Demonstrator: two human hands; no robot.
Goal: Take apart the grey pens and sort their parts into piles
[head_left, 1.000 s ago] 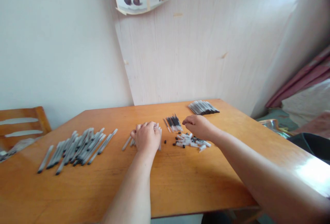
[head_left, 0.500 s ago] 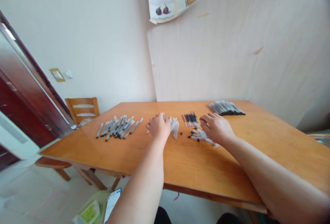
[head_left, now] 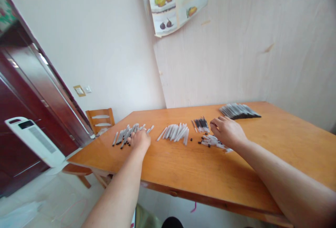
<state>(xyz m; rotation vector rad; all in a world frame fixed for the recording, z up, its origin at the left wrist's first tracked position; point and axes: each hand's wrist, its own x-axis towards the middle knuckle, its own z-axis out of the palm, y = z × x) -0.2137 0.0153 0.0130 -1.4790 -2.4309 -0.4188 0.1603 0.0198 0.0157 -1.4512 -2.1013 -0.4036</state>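
My left hand (head_left: 140, 139) is over the right side of a pile of pens with dark ends (head_left: 121, 136), fingers reaching down apart among them. What its fingertips touch is hidden. My right hand (head_left: 228, 129) hovers at the right of the table, fingers curled in toward the thumb; anything between them is too small to make out. Just left of it lies a row of dark pen refills (head_left: 201, 124). Below it is a loose heap of clear pen parts with black caps (head_left: 214, 141), partly covered by the hand. Whitish pen barrels (head_left: 175, 132) lie side by side between my hands.
A neat stack of pens (head_left: 239, 111) lies at the back right of the wooden table (head_left: 183, 172). One small black cap (head_left: 191, 139) sits alone near the barrels. A wooden chair (head_left: 100, 117) stands beyond the left end, and a wall rises behind the table.
My left hand has moved left from the whitish barrels to the pen pile, uncovering the barrels. My right hand stays by the refills. The view has shifted left and up.
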